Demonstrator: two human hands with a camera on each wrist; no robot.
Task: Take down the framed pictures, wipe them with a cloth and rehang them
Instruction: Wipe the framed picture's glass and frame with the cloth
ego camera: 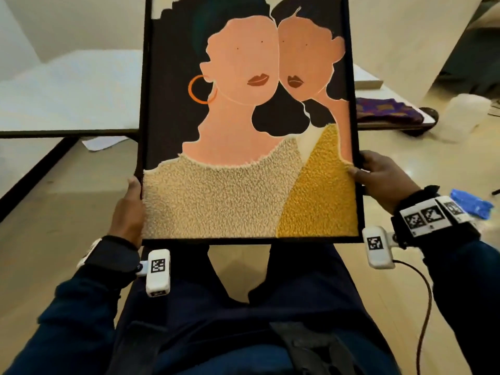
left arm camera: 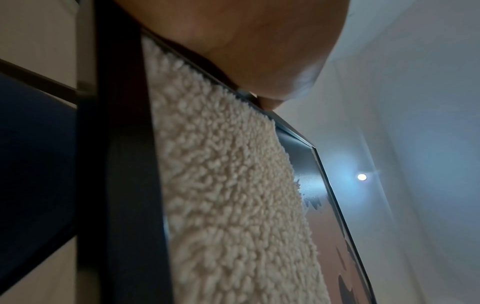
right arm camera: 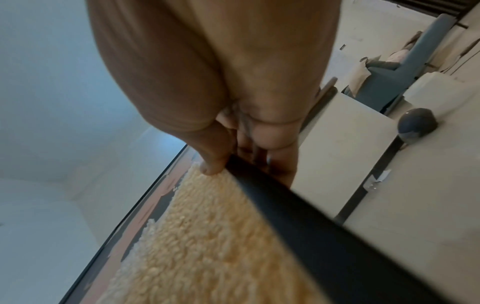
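A large black-framed picture point(ego camera: 243, 117) of two figures, with fuzzy cream and yellow textile patches, is held upright in front of me, filling the middle of the head view. My left hand point(ego camera: 130, 209) grips its lower left edge, thumb on the front. My right hand point(ego camera: 378, 174) grips the lower right edge, thumb on the yellow patch point(right arm camera: 207, 236) and fingers behind the black frame point(right arm camera: 298, 222). The left wrist view shows the cream patch point(left arm camera: 228, 195) under my left hand point(left arm camera: 246, 41). A blue cloth point(ego camera: 470, 203) lies on the floor at the right.
A low white table point(ego camera: 67, 90) with a dark edge stands behind the picture, at the left. A purple patterned fabric point(ego camera: 387, 112) and a translucent plastic jug point(ego camera: 462, 115) sit at the right. Paper point(ego camera: 102, 143) lies under the table. My legs are below the frame.
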